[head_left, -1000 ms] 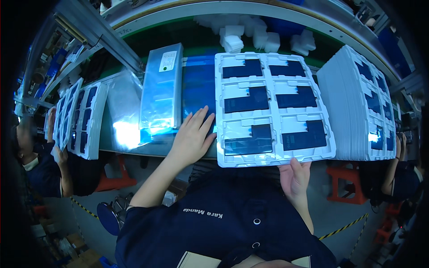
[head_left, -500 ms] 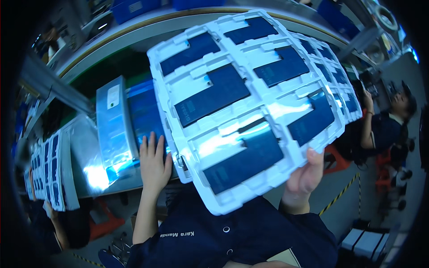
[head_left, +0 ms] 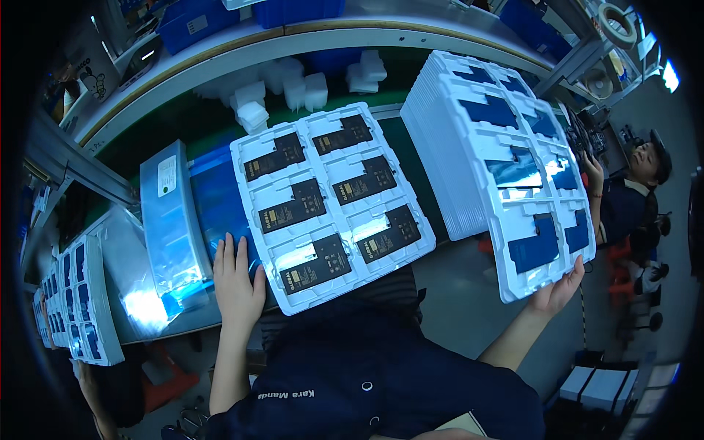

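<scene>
My right hand pinches the lower edge of a white plastic tray, tilted at the right against a tall stack of like trays. L-shaped dark battery packs sit in its pockets. Whether the tray rests on the stack is hard to tell. In the middle, another white tray carries several black battery packs with printed faces up. My left hand lies flat with fingers stretched over blue plastic film, beside that tray's left edge, holding nothing.
Left of the film lies a clear plastic-wrapped pack. White foam pieces sit at the back below a shelf with blue bins. A co-worker is at the right; more filled trays stand at the far left.
My right hand has carried the lifted tray from the middle to the right, beside the stack. The middle tray beneath now shows fully. My left hand has barely moved.
</scene>
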{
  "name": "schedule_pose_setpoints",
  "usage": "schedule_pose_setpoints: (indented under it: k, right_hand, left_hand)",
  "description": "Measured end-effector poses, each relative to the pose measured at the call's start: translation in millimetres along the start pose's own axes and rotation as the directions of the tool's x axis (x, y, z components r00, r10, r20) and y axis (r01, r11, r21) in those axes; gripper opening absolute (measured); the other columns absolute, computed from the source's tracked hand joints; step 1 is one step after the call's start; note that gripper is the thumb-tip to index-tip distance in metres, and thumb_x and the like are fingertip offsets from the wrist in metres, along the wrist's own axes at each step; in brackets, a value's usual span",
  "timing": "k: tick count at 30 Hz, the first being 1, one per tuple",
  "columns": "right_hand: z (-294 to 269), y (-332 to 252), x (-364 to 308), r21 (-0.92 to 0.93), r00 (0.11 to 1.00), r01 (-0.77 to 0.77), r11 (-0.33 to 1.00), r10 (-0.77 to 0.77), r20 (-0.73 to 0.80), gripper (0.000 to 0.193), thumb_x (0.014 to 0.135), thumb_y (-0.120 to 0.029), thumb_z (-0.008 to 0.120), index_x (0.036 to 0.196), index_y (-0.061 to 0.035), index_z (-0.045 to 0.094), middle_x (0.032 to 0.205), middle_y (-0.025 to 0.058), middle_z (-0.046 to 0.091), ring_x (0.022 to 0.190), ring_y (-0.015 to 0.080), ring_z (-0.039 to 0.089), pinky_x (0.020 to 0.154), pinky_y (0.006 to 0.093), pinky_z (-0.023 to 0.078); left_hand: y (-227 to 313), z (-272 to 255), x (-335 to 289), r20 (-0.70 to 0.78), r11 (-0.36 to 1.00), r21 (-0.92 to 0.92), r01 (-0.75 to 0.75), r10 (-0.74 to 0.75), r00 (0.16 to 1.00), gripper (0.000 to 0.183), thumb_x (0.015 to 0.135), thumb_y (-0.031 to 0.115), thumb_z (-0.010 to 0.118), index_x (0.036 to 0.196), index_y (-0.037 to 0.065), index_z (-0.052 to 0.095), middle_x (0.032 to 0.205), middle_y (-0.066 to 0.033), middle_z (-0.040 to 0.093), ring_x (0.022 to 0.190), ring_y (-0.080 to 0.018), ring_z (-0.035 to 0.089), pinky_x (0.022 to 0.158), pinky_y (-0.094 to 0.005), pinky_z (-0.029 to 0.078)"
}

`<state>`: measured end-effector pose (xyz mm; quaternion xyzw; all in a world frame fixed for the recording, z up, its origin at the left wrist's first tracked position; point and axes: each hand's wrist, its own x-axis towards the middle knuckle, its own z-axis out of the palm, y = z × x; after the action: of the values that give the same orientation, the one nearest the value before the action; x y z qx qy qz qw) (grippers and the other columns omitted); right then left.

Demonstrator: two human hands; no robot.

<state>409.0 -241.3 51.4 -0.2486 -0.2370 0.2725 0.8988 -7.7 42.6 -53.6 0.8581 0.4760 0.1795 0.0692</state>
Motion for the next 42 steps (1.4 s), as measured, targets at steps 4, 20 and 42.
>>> schedule_pose_setpoints:
  k: [4,20,42]
  right_hand:
    - [-1.1,10.5,21.5,-0.188,0.894,0.075,0.979,-0.15,-0.423,0.046,0.097,-0.032,0.044,0.133,-0.0032,0.043,0.133,0.0124,0.051,0.119,0.0277,0.051,0.104,0.0444,0.039]
    - [-40.5,34.2,147.3,-0.622,0.787,0.373,0.688,-0.589,-0.181,0.033,0.087,-0.001,0.051,0.119,0.0075,0.045,0.112,0.0207,0.058,0.094,0.0267,0.064,0.079,0.0363,0.056]
    - [160.3,172.3,-6.3,-0.556,0.392,0.261,0.789,0.44,0.808,0.062,0.078,-0.027,0.074,0.128,0.0002,0.049,0.127,0.018,0.053,0.116,0.032,0.053,0.098,0.0427,0.04]
  left_hand:
    - [5.1,-6.6,4.3,0.001,1.0,0.006,0.016,-0.016,1.0,0.049,0.085,0.021,0.06,0.128,-0.001,0.05,0.138,-0.0214,0.044,0.131,-0.0384,0.037,0.106,-0.0459,0.032]
    - [-12.9,-49.8,37.8,0.042,0.991,-0.126,0.036,-0.031,0.999,0.016,0.084,0.011,0.062,0.094,0.0,0.068,0.088,-0.0217,0.066,0.075,-0.0366,0.064,0.067,-0.0414,0.05]
    - [43.5,-186.9,15.4,0.336,0.781,-0.597,-0.182,0.45,0.827,0.042,0.073,0.032,0.077,0.099,0.0,0.067,0.083,-0.0151,0.067,0.075,-0.0318,0.065,0.064,-0.0341,0.05]
